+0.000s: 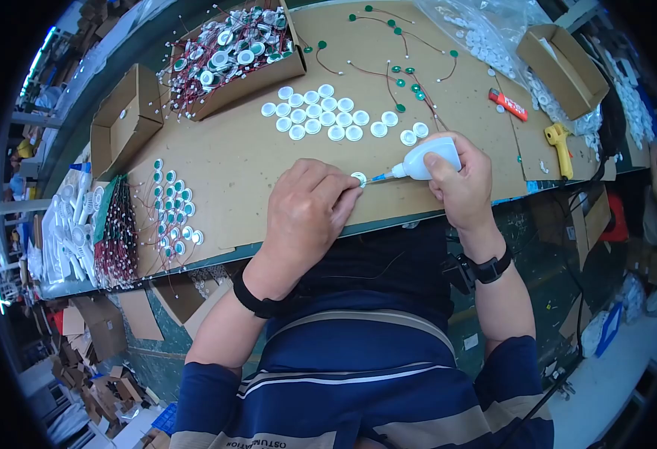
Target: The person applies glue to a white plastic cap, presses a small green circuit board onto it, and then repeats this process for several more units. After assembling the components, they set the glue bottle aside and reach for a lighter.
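Note:
My left hand [307,209] rests on the cardboard-covered table [238,150], its fingertips pinching a small white round cap [358,178]. My right hand [459,179] grips a white squeeze bottle [427,159] tilted sideways, its blue nozzle pointing left and touching the cap. Just beyond the hands lies a cluster of several white caps [321,112].
An open cardboard box [231,52] of wired round parts stands at the back left, an empty box [123,120] beside it. Green wired discs [407,75] lie at the back. Rows of discs [173,213] sit left. A red tube [508,105] and yellow tool [560,146] lie right.

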Tool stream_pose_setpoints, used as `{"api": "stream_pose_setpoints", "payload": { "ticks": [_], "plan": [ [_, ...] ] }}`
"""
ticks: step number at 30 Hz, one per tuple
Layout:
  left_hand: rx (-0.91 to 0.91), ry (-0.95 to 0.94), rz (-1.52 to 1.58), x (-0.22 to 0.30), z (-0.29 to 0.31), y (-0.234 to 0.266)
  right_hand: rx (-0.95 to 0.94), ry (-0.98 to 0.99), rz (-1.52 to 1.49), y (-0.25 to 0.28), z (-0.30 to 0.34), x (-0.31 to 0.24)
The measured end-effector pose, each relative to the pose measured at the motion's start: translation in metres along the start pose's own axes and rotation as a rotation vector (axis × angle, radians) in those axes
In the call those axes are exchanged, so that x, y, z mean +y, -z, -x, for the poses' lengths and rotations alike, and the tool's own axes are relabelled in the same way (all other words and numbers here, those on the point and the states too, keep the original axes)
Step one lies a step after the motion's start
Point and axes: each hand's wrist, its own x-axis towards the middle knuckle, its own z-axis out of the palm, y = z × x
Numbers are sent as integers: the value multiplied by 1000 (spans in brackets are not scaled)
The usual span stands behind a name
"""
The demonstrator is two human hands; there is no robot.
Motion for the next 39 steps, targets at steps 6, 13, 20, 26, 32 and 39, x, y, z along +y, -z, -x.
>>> {"api": "stream_pose_setpoints", "payload": {
  "ticks": [6,13,20,26,32,39],
  "plan": [
    [-6,7,7,-1,1,0,-18,-13,19,-2,0,-3],
    [-2,4,3,3,3,0,-18,-26,29,-2,4,-6],
    [-15,4,13,3,-3,-4,-3,-17,88,2,1,-4],
    [1,-20,26,-7,-5,11,10,-34,99,-8,-8,-8],
    [-23,-104,177,-6,4,-6,108,-135,-256,32,13,27],
    [-25,-65,23,-2,14,6,192,-117,-511,47,-1,9]
  ]
}}
